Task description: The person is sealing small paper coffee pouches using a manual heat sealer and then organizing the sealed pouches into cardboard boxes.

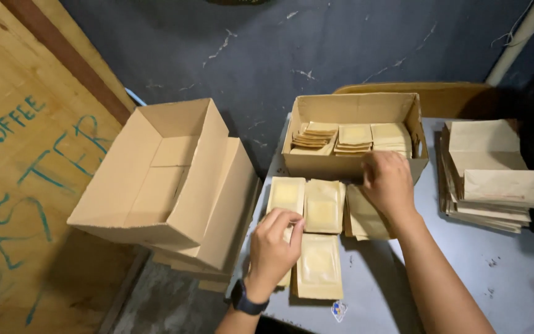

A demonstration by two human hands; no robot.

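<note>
Left hand (273, 247) grip pinched on tan pouch (287, 196) lying on table (514, 278). Right hand (389, 180) fingers curled over pouch stack (363, 216) beside small box (353, 164), hold unclear. Empty carton (162, 179) left.

Quick count: two open brown cardboard boxes, the big empty one (168, 179) and the smaller one (353, 133) with three rows of packets; five flat tan paper pouches (322, 207) loose on the surface; one stack of brown paper bags (489, 176); two hands.
</note>
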